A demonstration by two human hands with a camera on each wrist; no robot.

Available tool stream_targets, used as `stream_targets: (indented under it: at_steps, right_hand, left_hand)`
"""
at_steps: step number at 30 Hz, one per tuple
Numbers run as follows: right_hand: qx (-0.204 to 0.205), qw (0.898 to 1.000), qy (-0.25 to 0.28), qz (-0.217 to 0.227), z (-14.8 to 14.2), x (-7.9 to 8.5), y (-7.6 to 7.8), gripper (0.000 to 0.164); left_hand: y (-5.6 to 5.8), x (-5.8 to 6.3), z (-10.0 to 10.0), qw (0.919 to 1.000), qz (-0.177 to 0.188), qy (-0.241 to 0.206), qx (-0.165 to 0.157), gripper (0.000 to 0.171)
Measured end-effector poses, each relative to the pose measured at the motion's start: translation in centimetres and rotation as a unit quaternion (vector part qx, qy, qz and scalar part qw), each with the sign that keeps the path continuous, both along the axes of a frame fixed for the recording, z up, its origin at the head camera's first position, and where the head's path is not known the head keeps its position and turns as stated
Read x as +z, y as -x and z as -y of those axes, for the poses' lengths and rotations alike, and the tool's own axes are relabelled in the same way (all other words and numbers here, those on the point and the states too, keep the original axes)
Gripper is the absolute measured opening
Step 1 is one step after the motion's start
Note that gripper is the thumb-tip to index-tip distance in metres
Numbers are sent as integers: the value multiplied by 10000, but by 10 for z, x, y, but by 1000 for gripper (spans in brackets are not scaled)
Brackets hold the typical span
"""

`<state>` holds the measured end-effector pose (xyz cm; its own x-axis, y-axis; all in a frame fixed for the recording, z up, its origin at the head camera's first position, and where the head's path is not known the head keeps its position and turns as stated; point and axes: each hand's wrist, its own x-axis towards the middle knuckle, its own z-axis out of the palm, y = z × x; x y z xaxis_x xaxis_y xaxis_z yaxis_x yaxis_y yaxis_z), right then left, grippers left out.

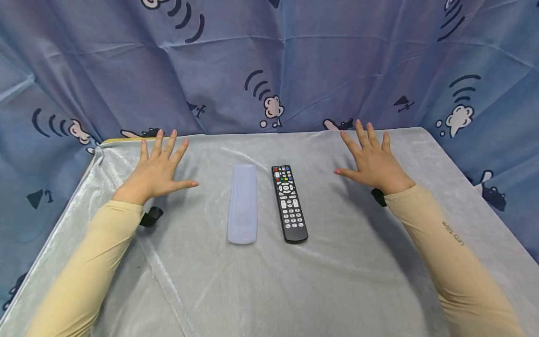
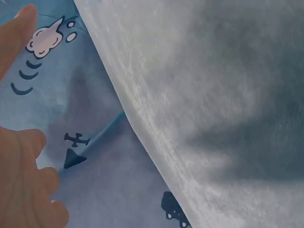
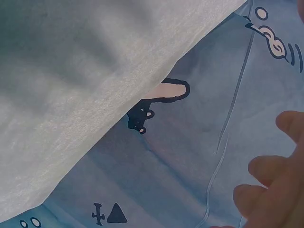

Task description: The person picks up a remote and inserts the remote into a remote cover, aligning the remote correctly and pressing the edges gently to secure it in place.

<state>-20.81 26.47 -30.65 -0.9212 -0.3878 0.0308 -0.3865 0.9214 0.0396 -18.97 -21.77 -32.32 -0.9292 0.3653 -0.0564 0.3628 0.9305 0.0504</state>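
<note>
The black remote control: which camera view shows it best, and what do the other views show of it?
The head view: the whole black remote control lies unobstructed there, buttons facing up, on the grey cloth. Neither wrist view shows any of it, only cloth, patterned curtain and part of the left hand or right hand.

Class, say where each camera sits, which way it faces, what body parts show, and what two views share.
Head: on the head, facing forward and down at the remote control and translucent cover; left hand, right hand and forearms show.
Left wrist: on the left wrist, facing cloth and curtain; fingers show at left.
Right wrist: on the right wrist, facing cloth and curtain; fingers at right.
Wrist views share the cloth edge and curtain.
</note>
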Motion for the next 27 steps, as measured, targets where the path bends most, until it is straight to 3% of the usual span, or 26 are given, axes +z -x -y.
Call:
stream_targets:
  at_steps: [4, 7, 10, 13, 17, 22, 27]
  right_hand:
    - [79, 9999, 81, -76, 1, 1, -4, 91]
    - [184, 9990, 365, -172, 5, 2, -11, 85]
    - [245, 9965, 730, -326, 12, 3, -20, 75]
    - [218, 9930, 1076, -444, 19, 1, -30, 65]
    - [224, 9864, 1588, -366, 28, -1, -44, 55]
    - [323, 9725, 2307, -53, 37, -3, -58, 49]
    - [312, 9525, 3006, 384, 43, -7, -67, 42]
  left_hand:
    - [-6, -1, -6, 9998, -82, -188, -75, 100]
    - [-17, -2, -19, 9968, -337, -712, -118, 88]
    - [-29, -5, -38, 9864, -632, -1505, -198, 69]
    - [-38, -6, -59, 9707, -646, -2290, -341, 53]
    - [-45, -7, -82, 9469, -146, -3180, -461, 41]
    - [-51, -5, -104, 9193, 779, -3848, -271, 36]
    - [-52, -6, -124, 9066, 1250, -4025, -223, 31]
